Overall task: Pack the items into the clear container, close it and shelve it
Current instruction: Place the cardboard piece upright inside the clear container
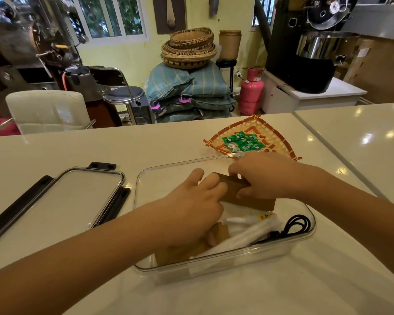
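The clear container (143,185) stands open on the white counter in front of me. Inside it both hands hold a brown cardboard packet (243,196) upright: my right hand (264,176) grips its top edge, and my left hand (196,210) presses against its left end. More brown packets (221,233) lie under my left hand. White plastic-wrapped items (250,233) and a coiled black cable (298,223) rest in the container's right part. The clear lid (77,196) with black clips lies flat to the left.
A fan-shaped woven tray (275,137) holding several green sweet wrappers (243,142) sits just beyond the container. Past the counter's far edge are a white chair (48,110), a bar stool (123,94), stacked sacks and a pink gas cylinder (250,92).
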